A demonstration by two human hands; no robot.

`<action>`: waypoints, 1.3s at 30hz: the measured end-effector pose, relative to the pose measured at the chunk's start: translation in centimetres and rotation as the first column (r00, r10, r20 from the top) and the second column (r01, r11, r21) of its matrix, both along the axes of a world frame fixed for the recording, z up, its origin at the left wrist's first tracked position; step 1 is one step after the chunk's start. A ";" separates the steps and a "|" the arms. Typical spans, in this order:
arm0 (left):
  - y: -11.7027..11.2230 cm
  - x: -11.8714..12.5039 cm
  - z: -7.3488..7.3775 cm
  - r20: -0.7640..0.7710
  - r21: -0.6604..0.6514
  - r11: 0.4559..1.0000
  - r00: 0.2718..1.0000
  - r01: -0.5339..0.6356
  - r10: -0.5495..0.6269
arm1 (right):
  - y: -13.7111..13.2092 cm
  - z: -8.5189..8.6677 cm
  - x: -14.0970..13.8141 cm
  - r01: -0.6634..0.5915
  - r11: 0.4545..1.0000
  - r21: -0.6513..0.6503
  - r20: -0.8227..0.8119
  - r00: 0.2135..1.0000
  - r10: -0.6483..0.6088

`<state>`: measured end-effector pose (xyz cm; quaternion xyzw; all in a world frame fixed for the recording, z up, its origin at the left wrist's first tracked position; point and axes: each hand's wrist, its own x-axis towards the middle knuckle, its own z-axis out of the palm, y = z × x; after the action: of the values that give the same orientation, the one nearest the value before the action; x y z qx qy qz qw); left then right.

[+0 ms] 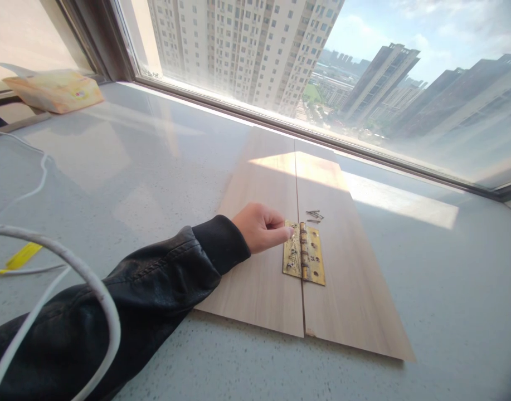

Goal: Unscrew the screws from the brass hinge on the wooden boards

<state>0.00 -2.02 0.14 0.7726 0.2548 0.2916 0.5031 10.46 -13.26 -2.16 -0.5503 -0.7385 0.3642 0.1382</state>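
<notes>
Left grip (261, 225) is curled, fingertips pressed together on the left leaf of the brass hinge (304, 253); I cannot tell if they pinch a screw. I see the hinge at frame centre, right of the grip, its long axis along the seam between 2 boards (255, 278), with loose screws (314, 216) just beyond.
</notes>
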 end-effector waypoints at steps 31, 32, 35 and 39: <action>0.3 0.1 0.1 -0.045 -0.003 1.000 0.999 0.029 -0.029 | 5.2 7.8 8.1 0.356 0.768 0.533 0.108 0.871 -0.479; 0.3 0.1 0.1 -0.045 -0.002 1.000 0.999 0.027 -0.027 | 5.1 7.8 8.1 0.346 0.767 0.540 0.111 0.874 -0.473; 0.2 0.1 0.1 -0.041 -0.001 1.000 0.999 0.026 -0.026 | 4.9 8.1 8.1 0.355 0.742 0.568 0.090 0.870 -0.485; 0.0 0.0 0.2 -0.027 -0.014 1.000 1.000 0.001 -0.001 | 4.9 8.2 7.9 0.362 0.718 0.594 0.094 0.856 -0.509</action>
<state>0.03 -2.05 0.33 0.7731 0.2631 0.2792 0.5052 18.40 -8.40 6.02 -0.6861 -0.6712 0.0174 0.2800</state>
